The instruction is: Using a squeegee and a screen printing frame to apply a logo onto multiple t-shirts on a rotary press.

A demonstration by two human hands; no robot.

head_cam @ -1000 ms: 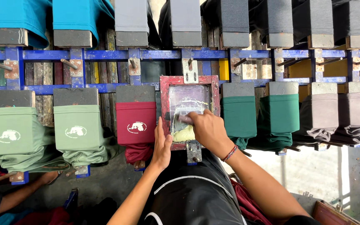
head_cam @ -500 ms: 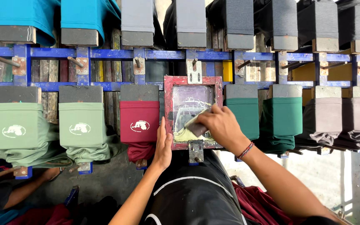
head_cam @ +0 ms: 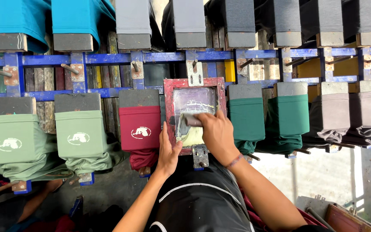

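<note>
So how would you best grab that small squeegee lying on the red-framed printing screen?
Grip the squeegee by its handle, coming down from above on the person's own side. It lies flat across the red-framed screen, blade down in the pale ink, so only the top is free, probably as the right hand holds it.

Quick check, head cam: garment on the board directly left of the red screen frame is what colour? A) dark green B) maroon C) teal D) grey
B: the maroon garment with a white print sits just left of the red screen frame, beside the left hand.
</note>
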